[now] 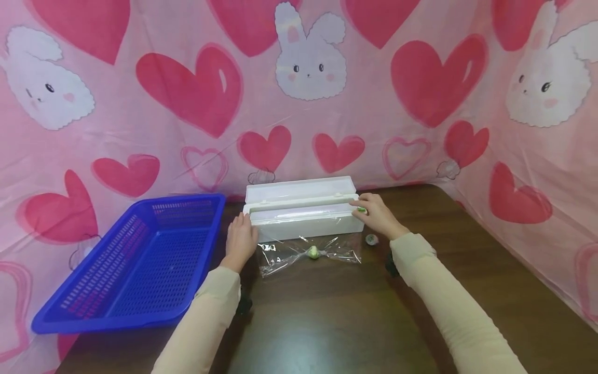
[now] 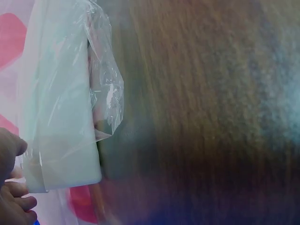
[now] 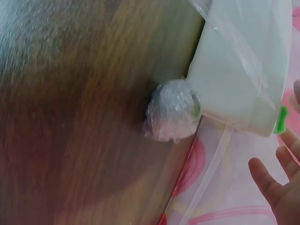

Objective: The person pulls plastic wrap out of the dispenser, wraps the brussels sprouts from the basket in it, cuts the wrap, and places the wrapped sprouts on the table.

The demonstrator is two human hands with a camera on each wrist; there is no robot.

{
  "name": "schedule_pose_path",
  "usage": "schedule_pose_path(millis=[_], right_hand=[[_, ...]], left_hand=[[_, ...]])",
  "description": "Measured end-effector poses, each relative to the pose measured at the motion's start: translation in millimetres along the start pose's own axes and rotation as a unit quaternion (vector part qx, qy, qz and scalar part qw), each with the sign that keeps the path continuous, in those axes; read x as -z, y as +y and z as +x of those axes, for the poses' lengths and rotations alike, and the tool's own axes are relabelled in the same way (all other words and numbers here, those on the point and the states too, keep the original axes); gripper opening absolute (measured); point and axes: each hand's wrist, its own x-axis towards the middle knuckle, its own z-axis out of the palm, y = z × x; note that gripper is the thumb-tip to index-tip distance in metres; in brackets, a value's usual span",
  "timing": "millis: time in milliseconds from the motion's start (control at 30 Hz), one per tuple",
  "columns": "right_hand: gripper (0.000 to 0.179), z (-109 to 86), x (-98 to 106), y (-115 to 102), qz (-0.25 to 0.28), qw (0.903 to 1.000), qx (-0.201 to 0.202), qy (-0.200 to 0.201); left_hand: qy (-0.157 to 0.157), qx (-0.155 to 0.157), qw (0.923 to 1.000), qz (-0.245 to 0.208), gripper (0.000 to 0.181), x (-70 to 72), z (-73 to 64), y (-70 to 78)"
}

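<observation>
A white cling film dispenser (image 1: 308, 224) stands at the back of the table, its lid (image 1: 301, 190) raised. Clear cling film (image 1: 280, 255) hangs over its front onto the tabletop, gathered around a small pale green round thing (image 1: 313, 252). My left hand (image 1: 241, 240) holds the dispenser's left end, thumb and fingers around the corner. At the right end, my right hand (image 1: 377, 214) has thumb and finger about the green slide cutter (image 3: 281, 120), other fingers spread. A small round thing wrapped in film (image 3: 173, 110) lies on the table beside that end.
A blue plastic basket (image 1: 212, 228) with perforated sides stands to the left of my left arm. The dark wooden table (image 1: 322, 322) extends toward me. Behind it hangs a pink cloth (image 1: 299, 117) with hearts and rabbits.
</observation>
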Motion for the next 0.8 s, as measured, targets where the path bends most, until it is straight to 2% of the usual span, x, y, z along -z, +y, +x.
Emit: schedule_pose_path(millis=[100,267,367,633,800], right_hand=[[0.029,0.1,-4,1,0.0,1.0,0.006,0.001],[0.02,-0.9,-9,1,0.007,0.9998,-0.014,0.011],[0.017,-1.6,-10,0,0.005,0.9994,-0.026,0.022],[0.008,-1.2,-12,-3,-0.011,0.9984,-0.023,0.05],[0.008,-2.4,-12,-3,-0.008,0.9984,-0.026,0.05]], left_hand=[[-0.008,-0.002,1.0,-0.001,0.037,1.1,-0.1,1.4],[-0.008,0.0,0.9999,-0.009,0.032,1.5,-1.0,1.7],[0.011,-0.005,0.9998,-0.017,0.026,1.3,-0.8,1.6],[0.081,-0.02,0.9958,-0.036,0.008,-3.0,2.0,-2.6],[0.091,-0.02,0.9946,-0.046,0.006,-2.8,2.9,-2.5]])
